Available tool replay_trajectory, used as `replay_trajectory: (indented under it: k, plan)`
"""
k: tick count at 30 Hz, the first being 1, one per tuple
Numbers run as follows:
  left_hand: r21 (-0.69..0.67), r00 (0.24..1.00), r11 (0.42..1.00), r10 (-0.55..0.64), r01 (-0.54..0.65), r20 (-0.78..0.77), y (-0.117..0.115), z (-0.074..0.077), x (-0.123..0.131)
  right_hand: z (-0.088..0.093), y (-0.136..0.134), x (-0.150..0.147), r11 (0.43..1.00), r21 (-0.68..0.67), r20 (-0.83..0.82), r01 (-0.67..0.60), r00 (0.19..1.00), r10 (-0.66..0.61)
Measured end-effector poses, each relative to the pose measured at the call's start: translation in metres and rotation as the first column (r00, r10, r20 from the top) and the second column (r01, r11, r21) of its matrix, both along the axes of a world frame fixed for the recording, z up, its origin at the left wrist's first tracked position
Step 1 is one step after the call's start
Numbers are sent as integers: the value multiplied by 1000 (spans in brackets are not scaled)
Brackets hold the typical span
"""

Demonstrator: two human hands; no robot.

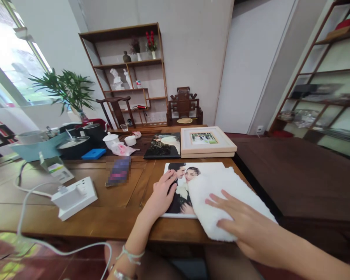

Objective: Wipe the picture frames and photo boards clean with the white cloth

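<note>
A photo panel with a picture of a couple lies flat on the wooden table near its front edge. My left hand rests on the panel's left part, fingers stretched out over the picture. Over the right part of the panel is a white fluffy towel, which also hangs past the table's front edge. My right hand lies on this towel with its fingers spread and presses it flat. The towel hides the panel's right side.
Behind the panel lie a dark photo panel and light wooden picture frames. To the left are a phone, a white power strip with its cable, a small box, a teapot and a blue box.
</note>
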State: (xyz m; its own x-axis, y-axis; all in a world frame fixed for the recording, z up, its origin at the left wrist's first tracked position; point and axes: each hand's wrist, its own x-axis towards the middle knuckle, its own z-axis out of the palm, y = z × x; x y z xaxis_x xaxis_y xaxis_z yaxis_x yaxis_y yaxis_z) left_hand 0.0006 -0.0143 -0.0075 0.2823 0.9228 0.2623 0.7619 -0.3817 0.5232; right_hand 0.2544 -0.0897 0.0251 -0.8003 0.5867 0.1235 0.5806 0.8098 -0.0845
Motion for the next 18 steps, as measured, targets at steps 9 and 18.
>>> replay_trajectory:
  k: [9,18]
  plan:
    - [5,1000,1000,-21,21,13,-1,0,-2,3,59,2,988,26,-59,150,987,-148]
    - [-18,1000,1000,-23,23,21,0,2,-3,-6,107,5,952,66,-125,298,949,-288]
